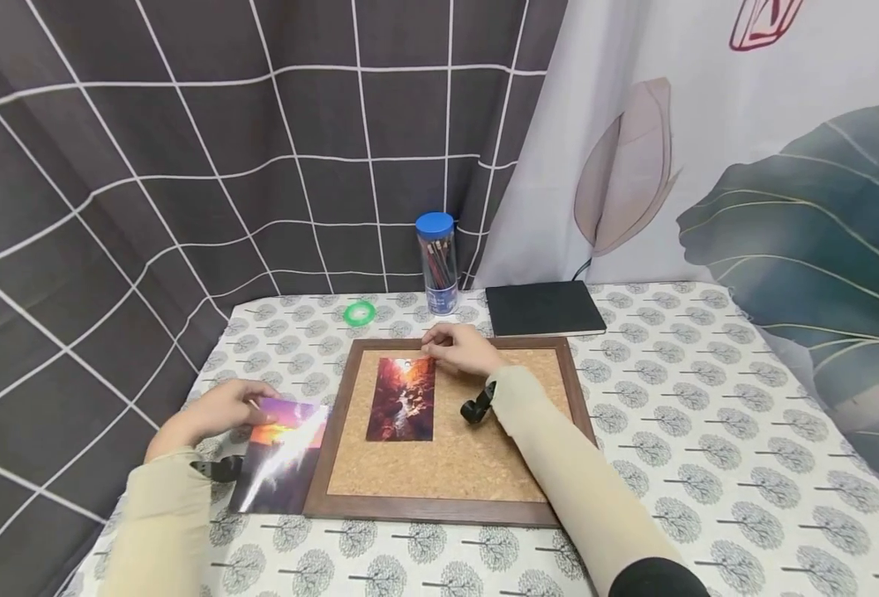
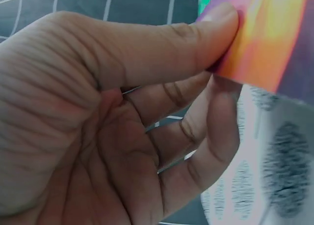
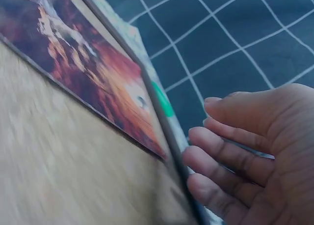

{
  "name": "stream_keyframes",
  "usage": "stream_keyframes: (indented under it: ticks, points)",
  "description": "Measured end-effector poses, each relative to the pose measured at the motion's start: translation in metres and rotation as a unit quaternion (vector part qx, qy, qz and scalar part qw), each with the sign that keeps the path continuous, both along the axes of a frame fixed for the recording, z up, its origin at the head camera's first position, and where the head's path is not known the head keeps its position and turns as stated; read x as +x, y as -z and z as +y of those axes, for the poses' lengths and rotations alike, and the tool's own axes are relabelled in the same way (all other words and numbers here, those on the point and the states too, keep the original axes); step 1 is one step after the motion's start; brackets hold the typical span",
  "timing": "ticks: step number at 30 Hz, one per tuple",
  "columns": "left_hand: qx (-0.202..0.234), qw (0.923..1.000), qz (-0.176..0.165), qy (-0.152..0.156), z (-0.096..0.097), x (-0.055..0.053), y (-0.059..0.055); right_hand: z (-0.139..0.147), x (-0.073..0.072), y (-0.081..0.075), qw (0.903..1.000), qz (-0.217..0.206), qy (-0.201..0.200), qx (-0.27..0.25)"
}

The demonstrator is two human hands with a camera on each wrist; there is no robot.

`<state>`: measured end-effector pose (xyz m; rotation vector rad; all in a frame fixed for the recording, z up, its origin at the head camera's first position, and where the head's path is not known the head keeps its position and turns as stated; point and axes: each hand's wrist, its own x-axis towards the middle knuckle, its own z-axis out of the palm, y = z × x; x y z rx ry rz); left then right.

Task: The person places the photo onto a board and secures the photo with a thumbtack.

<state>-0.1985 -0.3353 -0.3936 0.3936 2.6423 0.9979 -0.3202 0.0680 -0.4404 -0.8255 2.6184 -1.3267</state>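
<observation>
My left hand (image 1: 223, 412) pinches the left edge of a sunset photo print (image 1: 285, 456) between thumb and fingers. In the left wrist view the thumb (image 2: 206, 38) lies across the print's purple and orange corner. This print slants beside the left frame edge of a cork board (image 1: 380, 473). A second photo print (image 1: 402, 402), red and dark with a bright stream, lies on the cork, left of centre. A small pin-like spot (image 3: 142, 102) shows near its top edge. Close by that print's top right corner is my right hand (image 1: 462, 348), fingers loosely bent, nothing held.
Behind the board, a green tape roll (image 1: 360, 313) lies on the tree-patterned tablecloth (image 1: 693, 431). A clear tube of pencils with a blue lid (image 1: 435, 225) stands at the back. To its right lies a flat black pad (image 1: 544, 308). Curtains hang behind the table.
</observation>
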Motion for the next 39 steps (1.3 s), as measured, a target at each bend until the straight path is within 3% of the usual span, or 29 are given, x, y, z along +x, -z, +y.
stream_keyframes:
  ticks: [5,10,16,21,24,29,34,39]
  points:
    - [0.034,0.9990,-0.030,0.005,-0.002,-0.001,-0.016,0.027,-0.001,-0.013,0.9999,0.002,-0.007,0.008]
    - [0.037,0.9987,-0.028,0.021,0.002,0.000,-0.033,0.062,-0.004,-0.024,0.9989,0.032,-0.007,0.034]
    - [0.038,0.9986,-0.013,0.035,0.016,-0.008,-0.054,0.116,-0.001,-0.033,0.9969,0.054,0.030,0.049]
    - [0.055,0.9979,-0.004,0.033,0.035,-0.020,-0.062,0.166,0.007,-0.030,0.9964,0.044,0.067,0.028]
    - [0.074,0.9969,0.000,0.026,0.053,-0.028,-0.061,0.195,0.010,-0.025,0.9932,0.034,0.109,0.024]
    - [0.122,0.9923,-0.001,0.020,0.095,-0.047,-0.049,0.238,0.014,-0.005,0.9826,0.031,0.181,0.027]
    - [0.190,0.9808,-0.001,0.045,0.147,-0.067,-0.031,0.263,0.020,0.022,0.9698,0.048,0.239,-0.002]
    - [0.220,0.9743,-0.015,0.046,0.191,-0.081,-0.007,0.273,0.022,0.040,0.9589,0.071,0.275,-0.003]
